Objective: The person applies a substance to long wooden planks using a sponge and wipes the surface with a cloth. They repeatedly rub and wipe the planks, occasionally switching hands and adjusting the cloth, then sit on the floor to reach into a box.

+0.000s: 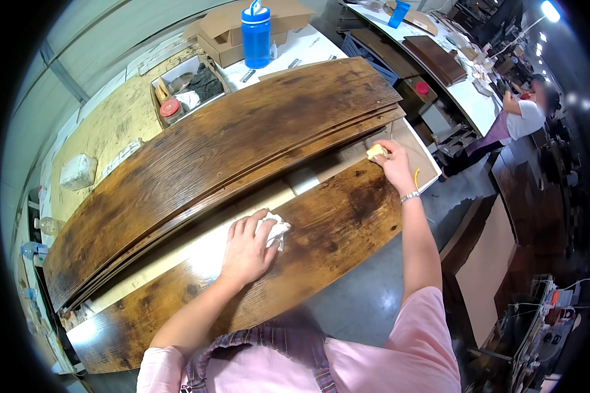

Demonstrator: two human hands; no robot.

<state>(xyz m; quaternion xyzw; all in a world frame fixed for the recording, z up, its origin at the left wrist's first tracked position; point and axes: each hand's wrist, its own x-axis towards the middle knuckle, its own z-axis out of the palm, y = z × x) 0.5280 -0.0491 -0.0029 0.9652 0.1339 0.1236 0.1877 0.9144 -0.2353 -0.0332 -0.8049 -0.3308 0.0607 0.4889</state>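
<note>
A long brown wood-grain board (334, 229) lies across the table in front of me. My left hand (246, 249) presses a crumpled white cloth (278, 230) against its middle, fingers closed over it. At the board's right end, my right hand (396, 169) pinches a small pale yellow sponge (376, 152) near the far corner. A bracelet circles that wrist. Just beyond, a stack of similar brown boards (242, 131) runs nearly parallel to the one under my hands.
Behind the stack stand a tray of supplies (156, 98), a red-lidded jar (170, 109), a blue bottle (256, 39) and a cardboard box (223, 49). A white wrapped bundle (78, 171) sits at left. Another person (521, 114) works at the far-right table.
</note>
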